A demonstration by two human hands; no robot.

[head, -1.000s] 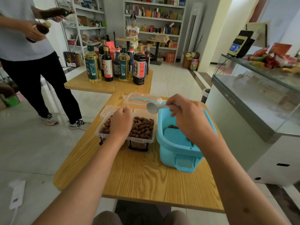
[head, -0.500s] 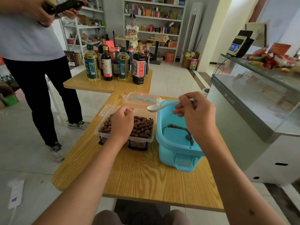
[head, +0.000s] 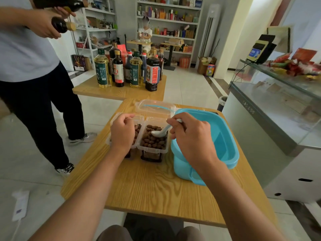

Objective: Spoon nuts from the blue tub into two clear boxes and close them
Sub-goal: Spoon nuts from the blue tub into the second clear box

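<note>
Two clear boxes stand side by side on the wooden table [head: 152,185], both holding brown nuts. My left hand [head: 122,133] rests with curled fingers on the left box [head: 111,138] and covers much of it. My right hand [head: 191,140] grips the handle of a white spoon [head: 160,131], whose bowl lies on the nuts in the right box [head: 152,148]. The blue tub [head: 224,141] sits to the right, its inside partly hidden by my right hand. A clear lid [head: 155,107] lies behind the boxes.
A second wooden table [head: 119,91] further back carries several oil and sauce bottles. A person [head: 31,66] stands at the left holding dark bottles. A glass counter [head: 278,110] runs along the right. Shelves line the back wall, where another person sits.
My right hand has carried the spoon from above the tub's rim leftward and down onto the nuts in the right box. The left hand stays on the left box. The standing person stepped.
</note>
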